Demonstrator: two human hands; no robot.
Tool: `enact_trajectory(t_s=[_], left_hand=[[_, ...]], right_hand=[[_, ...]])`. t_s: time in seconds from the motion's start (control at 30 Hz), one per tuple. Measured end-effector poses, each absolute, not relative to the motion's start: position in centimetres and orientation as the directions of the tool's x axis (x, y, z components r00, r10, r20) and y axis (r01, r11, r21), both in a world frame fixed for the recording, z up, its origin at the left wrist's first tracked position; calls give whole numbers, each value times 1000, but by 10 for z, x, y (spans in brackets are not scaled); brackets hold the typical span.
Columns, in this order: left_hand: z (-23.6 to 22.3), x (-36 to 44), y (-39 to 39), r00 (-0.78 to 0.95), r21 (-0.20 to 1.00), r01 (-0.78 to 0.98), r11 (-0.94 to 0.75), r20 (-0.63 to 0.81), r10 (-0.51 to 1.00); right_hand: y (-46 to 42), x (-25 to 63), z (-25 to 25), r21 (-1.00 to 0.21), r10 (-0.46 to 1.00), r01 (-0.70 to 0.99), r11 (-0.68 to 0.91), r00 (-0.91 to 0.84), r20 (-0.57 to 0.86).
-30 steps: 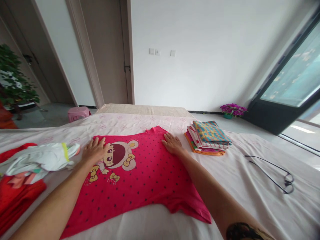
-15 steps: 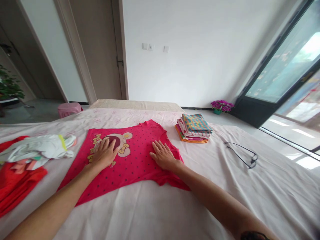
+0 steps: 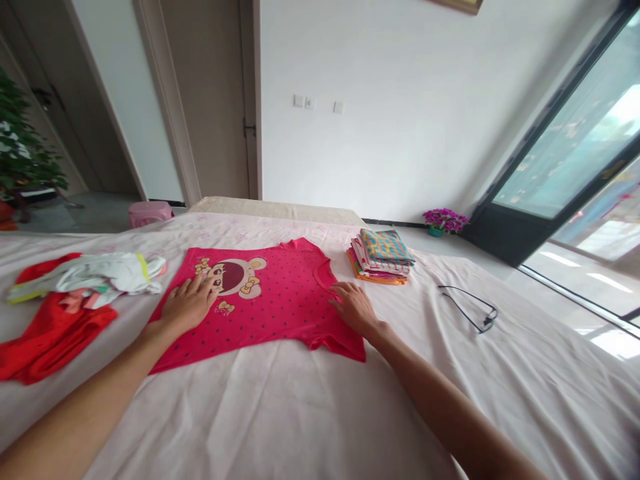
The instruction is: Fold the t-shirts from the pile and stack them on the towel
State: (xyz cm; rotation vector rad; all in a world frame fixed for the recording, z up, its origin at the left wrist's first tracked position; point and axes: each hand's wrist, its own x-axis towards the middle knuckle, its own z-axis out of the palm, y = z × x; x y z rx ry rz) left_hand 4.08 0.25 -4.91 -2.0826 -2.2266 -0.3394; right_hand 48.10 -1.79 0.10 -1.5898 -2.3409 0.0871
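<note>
A pink-red T-shirt (image 3: 280,293) with dark dots and a cartoon print lies spread out on the pale sheet, its neck toward the right and its hem toward the left. My left hand (image 3: 189,303) rests on the shirt near the hem, beside the print, fingers stretched out. Over by the neckline, my right hand (image 3: 356,308) touches the fabric with its fingers extended and slightly bent. Neither hand grips the cloth. Just beyond the right hand sits a stack of folded clothes (image 3: 381,257), a teal and yellow patterned piece on top.
Loose red and white clothes (image 3: 85,287) lie in a heap at the left. A pair of eyeglasses (image 3: 473,310) rests on the sheet (image 3: 280,413) at the right. Behind stand a pink stool (image 3: 150,213) and a pot of purple flowers (image 3: 445,221).
My hands have moved apart across the shirt, the left toward the hem and the right toward the neckline. More of the print shows. The camera view has shifted slightly.
</note>
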Motion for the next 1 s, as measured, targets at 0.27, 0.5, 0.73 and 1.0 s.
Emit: enact_trajectory(t_s=[0.27, 0.5, 0.73, 1.0], left_hand=[[2, 152, -59, 194, 346, 894, -283, 270, 943], [4, 240, -116, 481, 435, 732, -525, 215, 850], [-3, 260, -111, 432, 374, 792, -483, 217, 876], [-11, 263, -117, 459, 316, 792, -522, 255, 851]], right_hand=[[-62, 485, 19, -538, 780, 616, 576, -611, 134], [-67, 487, 12, -476, 766, 655, 587, -640, 65], [-63, 489, 5, -509, 812, 683, 524, -581, 56], [-63, 492, 6, -606, 788, 602, 520, -612, 68]])
